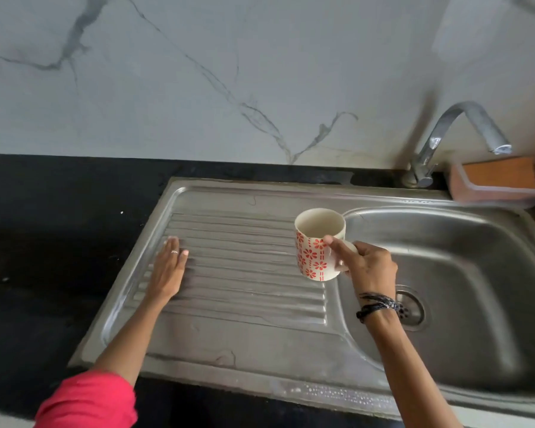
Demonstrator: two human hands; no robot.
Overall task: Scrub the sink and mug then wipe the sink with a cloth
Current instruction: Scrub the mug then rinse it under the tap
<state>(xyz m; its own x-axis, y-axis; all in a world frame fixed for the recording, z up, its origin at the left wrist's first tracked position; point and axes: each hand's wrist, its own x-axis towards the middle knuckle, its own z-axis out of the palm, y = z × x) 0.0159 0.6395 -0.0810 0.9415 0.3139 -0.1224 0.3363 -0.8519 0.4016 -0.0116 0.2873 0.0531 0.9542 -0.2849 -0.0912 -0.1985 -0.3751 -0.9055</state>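
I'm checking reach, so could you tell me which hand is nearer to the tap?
Right. The right hand holds the mug at the basin's edge, below the tap; the left hand lies flat on the drainboard, far left.

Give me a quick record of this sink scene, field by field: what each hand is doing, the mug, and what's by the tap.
left hand: flat, fingers straight, on the ribbed steel drainboard
right hand: grips the handle of the cream mug with red flowers
mug: upright, looks empty
steel sink basin: drain partly hidden by wrist
chrome tap: no water visible
clear plastic box: right of tap
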